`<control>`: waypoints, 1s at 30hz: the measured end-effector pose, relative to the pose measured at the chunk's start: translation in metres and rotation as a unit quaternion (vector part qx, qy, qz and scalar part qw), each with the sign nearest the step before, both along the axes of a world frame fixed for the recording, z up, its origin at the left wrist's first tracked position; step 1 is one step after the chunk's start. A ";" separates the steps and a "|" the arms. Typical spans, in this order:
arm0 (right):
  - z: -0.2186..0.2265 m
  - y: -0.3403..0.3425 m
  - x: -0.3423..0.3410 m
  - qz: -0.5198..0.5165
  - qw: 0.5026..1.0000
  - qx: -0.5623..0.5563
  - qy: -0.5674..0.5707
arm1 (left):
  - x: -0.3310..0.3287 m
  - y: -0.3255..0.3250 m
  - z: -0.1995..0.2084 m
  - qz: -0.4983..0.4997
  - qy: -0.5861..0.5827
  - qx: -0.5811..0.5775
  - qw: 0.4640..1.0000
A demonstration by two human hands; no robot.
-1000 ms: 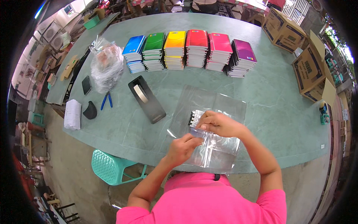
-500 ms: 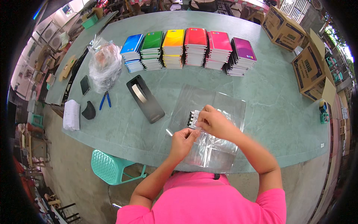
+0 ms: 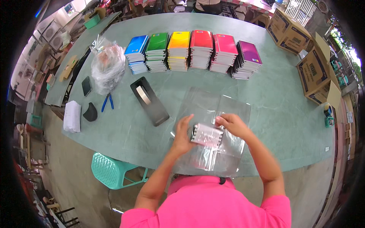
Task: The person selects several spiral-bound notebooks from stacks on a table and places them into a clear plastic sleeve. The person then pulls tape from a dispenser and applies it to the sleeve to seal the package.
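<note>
A small whitish pack with rows of black teeth along its two short sides lies on clear plastic bags in front of me. Its shiny surface looks like plastic wrap. My left hand is at the pack's left end, fingers apart and stretched upward, with the thumb side close to its lower left corner. By the pack's upper right corner, my right hand has its thumb and forefinger pinched together. Whatever is between those fingertips is too small to make out. A black tape dispenser with a pale roll stands left of the bags.
Notebook stacks in blue, green, yellow, red, pink and purple line the far side of the table. To the left are a plastic-wrapped bundle, blue pliers, a phone and a white roll. Cardboard boxes stand right.
My hands have moved apart: the left opened and shifted up along the pack's left end, the right moved right. The pack, mostly covered before, now shows between them.
</note>
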State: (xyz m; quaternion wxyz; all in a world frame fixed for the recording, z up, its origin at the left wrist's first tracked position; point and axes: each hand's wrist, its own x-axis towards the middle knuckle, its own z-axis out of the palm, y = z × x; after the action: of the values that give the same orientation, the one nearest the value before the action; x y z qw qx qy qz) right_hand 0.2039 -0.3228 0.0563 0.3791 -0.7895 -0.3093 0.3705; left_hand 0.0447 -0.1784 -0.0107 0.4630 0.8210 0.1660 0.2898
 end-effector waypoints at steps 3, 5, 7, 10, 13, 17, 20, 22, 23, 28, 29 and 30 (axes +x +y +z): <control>-0.057 -0.048 -0.018 -0.178 0.953 -0.045 0.241 | 0.012 0.011 0.024 -0.205 -0.028 0.040 0.978; -0.063 -0.075 -0.040 -0.176 0.794 0.109 0.572 | 0.027 -0.012 0.037 -0.235 -0.011 0.178 0.956; -0.053 -0.100 -0.044 -0.218 0.661 0.285 0.660 | 0.044 -0.056 0.049 -0.288 -0.077 0.207 0.932; -0.058 -0.168 -0.022 -0.411 0.683 0.379 0.470 | 0.064 -0.104 0.069 -0.385 -0.097 0.280 0.874; -0.015 -0.227 0.017 -0.429 0.727 0.398 0.358 | 0.079 -0.108 0.071 -0.439 -0.071 0.264 0.856; -0.059 -0.415 0.108 -0.582 0.806 0.063 -0.082 | 0.100 -0.071 0.069 -0.432 -0.013 0.299 0.851; -0.078 -0.431 0.127 -0.503 0.673 -0.354 -0.411 | 0.118 -0.013 0.078 -0.372 0.021 0.362 0.855; -0.067 -0.386 0.118 -0.491 0.680 -0.432 -0.330 | 0.130 0.038 0.098 -0.286 -0.026 0.393 0.874; -0.075 -0.391 0.121 -0.504 0.666 -0.458 -0.304 | 0.141 0.069 0.112 -0.248 -0.014 0.431 0.867; -0.038 -0.325 0.136 -0.469 0.609 -0.551 -0.325 | 0.154 0.266 0.114 0.025 0.076 0.494 0.866; -0.051 -0.320 0.150 -0.447 0.622 -0.534 -0.357 | 0.152 0.300 0.105 0.083 0.114 0.525 0.840; -0.060 -0.313 0.159 -0.424 0.631 -0.521 -0.389 | 0.152 0.321 0.097 0.086 0.103 0.559 0.818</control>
State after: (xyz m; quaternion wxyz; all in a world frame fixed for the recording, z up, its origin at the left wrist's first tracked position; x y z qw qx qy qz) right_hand 0.3627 -0.6358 -0.0041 -0.1350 -0.9707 0.1852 -0.0727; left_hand 0.1964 0.1423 0.0863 -0.1219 0.9461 0.0922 0.2855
